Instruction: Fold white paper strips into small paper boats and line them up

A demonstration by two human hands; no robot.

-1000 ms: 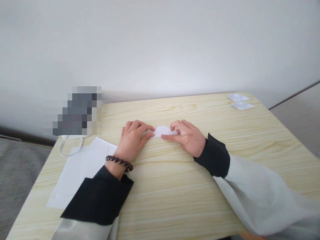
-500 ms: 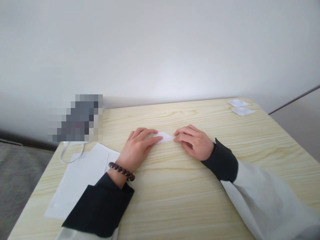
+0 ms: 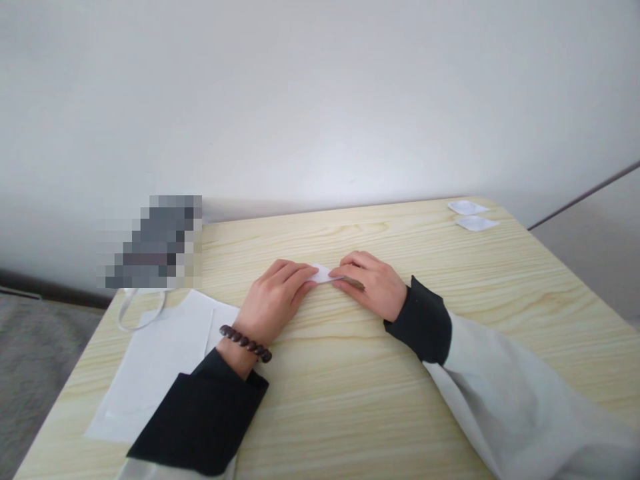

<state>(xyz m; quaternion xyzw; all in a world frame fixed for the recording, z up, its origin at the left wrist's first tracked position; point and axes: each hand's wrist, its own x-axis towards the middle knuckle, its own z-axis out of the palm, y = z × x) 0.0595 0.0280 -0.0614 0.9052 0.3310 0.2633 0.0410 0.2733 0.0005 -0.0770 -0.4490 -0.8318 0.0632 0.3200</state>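
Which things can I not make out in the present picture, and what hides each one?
In the head view:
Full outline of the small white paper: partly covered by the left hand and right hand.
What the dark object is: pixelated.
Part of the white sheets: behind the left sleeve.
Folds of the two far paper pieces: too small.
Right sleeve: cut off by the edge.
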